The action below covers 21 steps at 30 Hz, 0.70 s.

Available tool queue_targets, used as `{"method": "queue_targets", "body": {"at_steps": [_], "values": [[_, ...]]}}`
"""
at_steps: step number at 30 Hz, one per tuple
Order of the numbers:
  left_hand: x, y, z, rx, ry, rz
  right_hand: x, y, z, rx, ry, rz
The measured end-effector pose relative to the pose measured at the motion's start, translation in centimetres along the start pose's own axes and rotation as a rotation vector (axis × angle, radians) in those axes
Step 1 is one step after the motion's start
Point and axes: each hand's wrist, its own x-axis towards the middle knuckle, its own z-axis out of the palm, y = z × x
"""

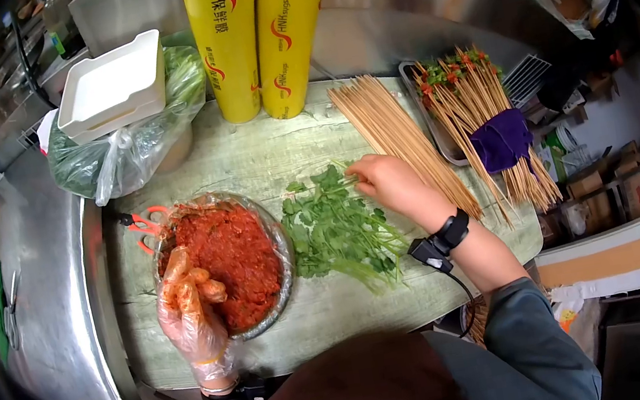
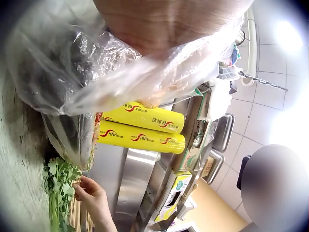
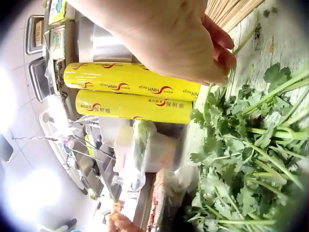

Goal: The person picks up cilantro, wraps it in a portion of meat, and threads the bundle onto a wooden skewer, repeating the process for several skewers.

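My right hand (image 1: 399,184) is at the upper right edge of a loose pile of cilantro (image 1: 338,234), its thumb and fingers pinching a thin cilantro stem. Leaves of the pile (image 3: 246,164) spread out just below that hand in the right wrist view. On the left, a plastic-lined bowl (image 1: 287,264) is filled with a red minced mixture (image 1: 235,254). My left hand (image 1: 189,306), in a clear plastic glove smeared orange-red, hangs over the bowl's near left side. Its fingers are loosely bent, with nothing visible in them.
Orange-handled scissors (image 1: 143,225) lie behind the bowl. Bare wooden skewers (image 1: 402,138) lie right of the cilantro, beside a tray of loaded skewers (image 1: 475,77) and a purple cloth (image 1: 503,141). Two yellow cling film rolls (image 1: 232,56) and a bag of greens (image 1: 119,159) stand behind.
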Motion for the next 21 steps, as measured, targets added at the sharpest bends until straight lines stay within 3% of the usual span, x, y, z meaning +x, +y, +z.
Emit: {"method": "queue_targets", "body": {"at_steps": [6,7,10,11,14,18,21], "values": [[0.0,0.2,0.2,-0.012,0.022,-0.005,1.3,0.6,1.0,-0.094,-0.127,0.001],[0.0,0.0,0.0,-0.008,0.028,-0.002,1.3,0.4,0.6,-0.074,-0.065,-0.010],[-0.1,0.1,-0.1,0.007,0.041,-0.006,1.1,0.1,-2.0,0.162,0.053,0.120],[-0.1,0.2,0.2,-0.006,0.044,-0.014,0.8,-0.9,-3.4,0.436,0.060,0.268],[0.0,-0.2,-0.2,-0.027,0.018,0.027,0.8,0.3,-5.3,1.049,-0.026,0.428],[-0.1,0.2,-0.1,-0.025,0.011,0.017,1.0,4.0,-2.6,0.949,-0.138,0.501],[-0.3,0.1,0.1,-0.008,0.045,0.007,2.7,3.4,-2.4,1.057,-0.027,0.459]]}}
